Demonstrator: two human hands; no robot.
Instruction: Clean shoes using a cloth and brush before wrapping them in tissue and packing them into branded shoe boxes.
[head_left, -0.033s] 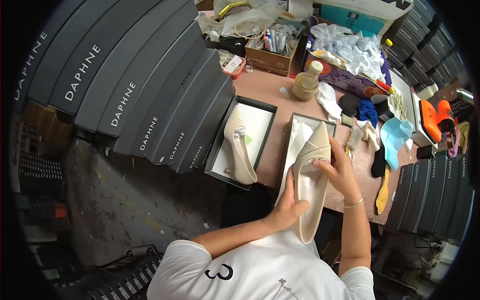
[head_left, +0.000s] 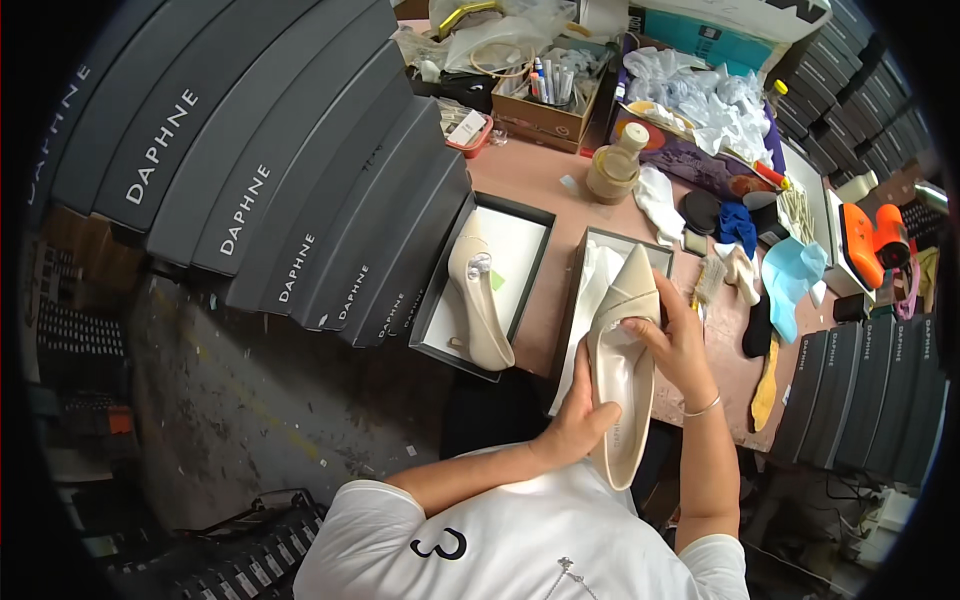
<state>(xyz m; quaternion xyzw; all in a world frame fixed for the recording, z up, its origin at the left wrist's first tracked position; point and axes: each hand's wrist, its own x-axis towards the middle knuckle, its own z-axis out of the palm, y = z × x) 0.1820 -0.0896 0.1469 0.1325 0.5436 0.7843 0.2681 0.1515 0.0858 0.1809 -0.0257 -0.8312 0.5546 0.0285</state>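
A cream pointed-toe shoe [head_left: 622,400] is held up in front of me, toe pointing away and its opening facing up. My left hand [head_left: 580,415] grips it along the left side, thumb over the inner edge. My right hand [head_left: 680,345] clasps the front part from the right, with the thumb pressed on the throat of the shoe and covering most of the ornament there. Left of it, the matching shoe [head_left: 490,325], with a sparkling ornament, lies on its side in a dark shoebox [head_left: 535,275]. Behind the held shoe stands another open shoebox [head_left: 572,300] with white paper inside.
Tall stacks of dark shoeboxes [head_left: 330,170] rise at the left, with more boxes [head_left: 860,390] at the right. On the pink table [head_left: 530,165] are a glue bottle [head_left: 612,172], a brush [head_left: 708,280], a wooden-handled tool [head_left: 767,385], cloths [head_left: 790,280] and an orange tool [head_left: 860,245].
The shoe has turned very slightly in my hands, and my right thumb now hides more of its ornament. Both hands keep their hold.
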